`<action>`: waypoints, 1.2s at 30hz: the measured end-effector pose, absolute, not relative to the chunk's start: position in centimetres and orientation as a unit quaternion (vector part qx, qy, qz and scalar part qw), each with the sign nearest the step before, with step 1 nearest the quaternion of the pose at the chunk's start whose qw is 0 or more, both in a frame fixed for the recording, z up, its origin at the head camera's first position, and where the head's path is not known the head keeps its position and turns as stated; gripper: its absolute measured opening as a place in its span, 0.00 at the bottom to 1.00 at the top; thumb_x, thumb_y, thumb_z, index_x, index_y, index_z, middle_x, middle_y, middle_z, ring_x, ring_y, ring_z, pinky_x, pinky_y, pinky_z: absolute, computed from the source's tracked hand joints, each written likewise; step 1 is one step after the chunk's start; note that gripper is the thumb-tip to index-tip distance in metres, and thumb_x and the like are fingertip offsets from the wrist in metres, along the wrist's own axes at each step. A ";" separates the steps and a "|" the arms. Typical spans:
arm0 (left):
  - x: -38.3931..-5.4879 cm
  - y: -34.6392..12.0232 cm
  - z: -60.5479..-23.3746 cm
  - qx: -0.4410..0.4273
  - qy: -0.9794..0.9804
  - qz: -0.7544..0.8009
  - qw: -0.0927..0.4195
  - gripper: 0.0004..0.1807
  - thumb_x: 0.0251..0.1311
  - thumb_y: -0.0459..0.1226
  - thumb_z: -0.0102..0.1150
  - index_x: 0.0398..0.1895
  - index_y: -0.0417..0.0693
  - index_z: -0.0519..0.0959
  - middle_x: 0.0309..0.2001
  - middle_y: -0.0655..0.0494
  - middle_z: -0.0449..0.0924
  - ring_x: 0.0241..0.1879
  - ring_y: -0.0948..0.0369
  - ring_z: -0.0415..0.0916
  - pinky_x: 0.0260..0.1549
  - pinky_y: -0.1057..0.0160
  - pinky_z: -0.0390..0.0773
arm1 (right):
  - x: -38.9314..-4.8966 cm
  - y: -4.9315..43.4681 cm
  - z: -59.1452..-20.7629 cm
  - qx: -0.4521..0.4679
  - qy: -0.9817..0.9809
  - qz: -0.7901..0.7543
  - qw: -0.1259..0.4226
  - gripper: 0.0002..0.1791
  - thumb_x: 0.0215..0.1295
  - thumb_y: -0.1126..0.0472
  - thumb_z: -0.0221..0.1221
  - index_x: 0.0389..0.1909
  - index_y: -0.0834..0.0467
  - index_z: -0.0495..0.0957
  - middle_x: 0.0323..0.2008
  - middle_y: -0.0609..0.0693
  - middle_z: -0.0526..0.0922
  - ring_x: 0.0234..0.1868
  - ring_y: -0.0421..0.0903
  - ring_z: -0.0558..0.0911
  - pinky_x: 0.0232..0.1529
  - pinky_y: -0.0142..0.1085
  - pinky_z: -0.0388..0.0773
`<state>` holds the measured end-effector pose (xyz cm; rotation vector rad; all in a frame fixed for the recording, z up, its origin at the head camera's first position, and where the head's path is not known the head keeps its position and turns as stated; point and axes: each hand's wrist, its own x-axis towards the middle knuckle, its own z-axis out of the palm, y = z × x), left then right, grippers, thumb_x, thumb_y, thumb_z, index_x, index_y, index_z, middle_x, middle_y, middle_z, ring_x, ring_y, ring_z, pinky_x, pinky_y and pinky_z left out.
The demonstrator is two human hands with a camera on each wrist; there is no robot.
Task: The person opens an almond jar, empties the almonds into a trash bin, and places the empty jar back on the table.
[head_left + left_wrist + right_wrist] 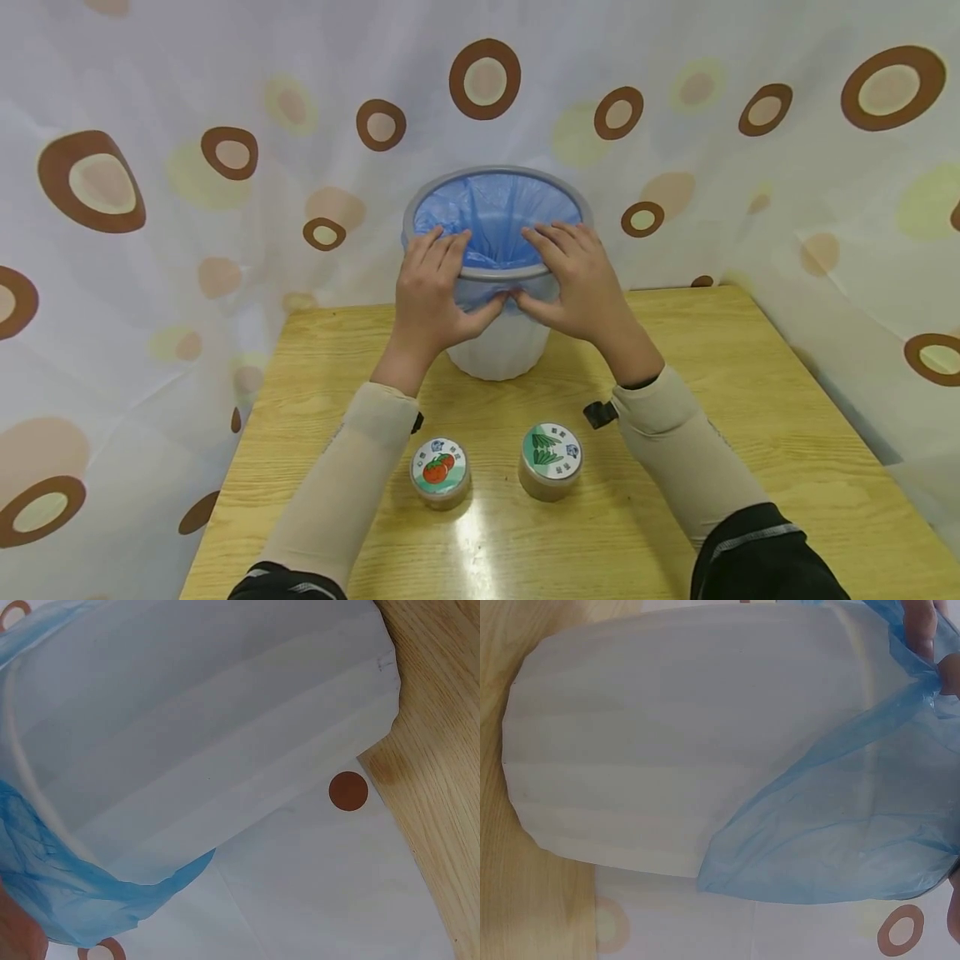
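A white bin point(498, 350) with a grey rim point(491, 169) stands upright at the back of the table, lined with a blue plastic bag point(498, 212). My left hand point(431, 287) grips the bag at the near left of the rim, fingers over the top and thumb outside. Across from it, my right hand point(581, 287) holds the bag at the near right in the same way. Both thumbs come together in front, below the rim. In the right wrist view, the bag point(817, 832) hangs over the bin's outside and bunches at the fingertips point(921, 630).
Two small round tubs stand on the wooden table point(660, 533) between my forearms: one with a tomato label point(439, 471), the other with a green vegetable label point(552, 458). A patterned curtain point(300, 67) hangs close behind and beside the table.
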<state>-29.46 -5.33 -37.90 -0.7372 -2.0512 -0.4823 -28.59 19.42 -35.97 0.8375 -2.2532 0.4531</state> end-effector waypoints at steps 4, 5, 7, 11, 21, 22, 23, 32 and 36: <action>-29.5 -5.4 -37.7 -0.299 -0.822 -0.191 0.445 0.49 0.52 0.66 0.72 0.66 0.38 0.80 0.56 0.41 0.87 0.66 0.39 0.78 0.73 0.39 0.70 | -28.7 19.4 -35.9 0.322 -0.865 0.176 0.342 0.44 0.58 0.41 0.72 0.73 0.60 0.76 0.66 0.64 0.81 0.70 0.68 0.76 0.74 0.68 0.63; -29.6 -5.4 -37.7 -0.298 -0.821 -0.190 0.448 0.49 0.52 0.66 0.72 0.66 0.38 0.80 0.56 0.41 0.87 0.66 0.39 0.78 0.73 0.40 0.70 | -28.7 19.3 -35.8 0.321 -0.864 0.178 0.343 0.44 0.58 0.41 0.71 0.73 0.60 0.76 0.66 0.64 0.81 0.70 0.68 0.76 0.74 0.68 0.63; -29.6 -5.5 -37.7 -0.295 -0.821 -0.188 0.452 0.49 0.51 0.66 0.72 0.65 0.38 0.81 0.56 0.41 0.87 0.65 0.39 0.78 0.73 0.40 0.71 | -28.8 19.2 -35.8 0.323 -0.863 0.181 0.344 0.44 0.59 0.42 0.71 0.72 0.60 0.76 0.67 0.64 0.81 0.71 0.68 0.75 0.75 0.68 0.62; -29.6 -5.8 -37.8 -0.290 -0.821 -0.188 0.454 0.48 0.51 0.66 0.72 0.64 0.38 0.81 0.55 0.41 0.87 0.64 0.40 0.79 0.72 0.40 0.72 | -28.9 19.0 -35.9 0.331 -0.858 0.185 0.347 0.43 0.59 0.42 0.71 0.72 0.60 0.77 0.66 0.64 0.81 0.71 0.69 0.75 0.75 0.68 0.62; -29.1 -6.0 -38.3 -0.295 -0.822 -0.199 0.445 0.46 0.52 0.64 0.71 0.63 0.38 0.81 0.55 0.41 0.86 0.65 0.39 0.78 0.73 0.40 0.70 | -28.7 18.7 -36.9 0.327 -0.854 0.200 0.353 0.47 0.60 0.41 0.69 0.78 0.57 0.69 0.70 0.65 0.77 0.74 0.69 0.70 0.77 0.69 0.58; -29.1 -6.0 -38.2 -0.298 -0.820 -0.204 0.443 0.45 0.52 0.64 0.71 0.63 0.38 0.81 0.55 0.41 0.86 0.65 0.39 0.77 0.73 0.40 0.69 | -28.7 18.7 -36.9 0.326 -0.853 0.201 0.353 0.48 0.60 0.42 0.69 0.78 0.57 0.69 0.70 0.65 0.76 0.74 0.69 0.70 0.77 0.69 0.58; -29.1 -6.0 -38.2 -0.301 -0.819 -0.207 0.442 0.45 0.52 0.63 0.71 0.62 0.38 0.81 0.55 0.41 0.86 0.66 0.39 0.77 0.74 0.39 0.69 | -28.6 18.7 -36.9 0.326 -0.853 0.202 0.353 0.48 0.59 0.42 0.70 0.78 0.58 0.69 0.70 0.65 0.76 0.74 0.69 0.70 0.77 0.70 0.57; -29.0 -5.6 -37.5 -0.310 -0.835 -0.218 0.400 0.52 0.53 0.65 0.71 0.71 0.38 0.74 0.69 0.38 0.77 0.77 0.37 0.63 0.79 0.34 0.57 | -28.4 19.4 -36.4 0.321 -0.853 0.203 0.357 0.51 0.58 0.42 0.72 0.79 0.60 0.67 0.76 0.67 0.69 0.78 0.69 0.65 0.78 0.70 0.55; -28.5 -5.9 -37.5 -0.306 -0.842 -0.231 0.379 0.57 0.52 0.65 0.73 0.76 0.36 0.69 0.77 0.36 0.68 0.81 0.35 0.56 0.80 0.31 0.53 | -28.1 19.6 -36.6 0.327 -0.855 0.209 0.345 0.53 0.57 0.41 0.72 0.80 0.59 0.64 0.81 0.67 0.61 0.82 0.66 0.60 0.79 0.70 0.53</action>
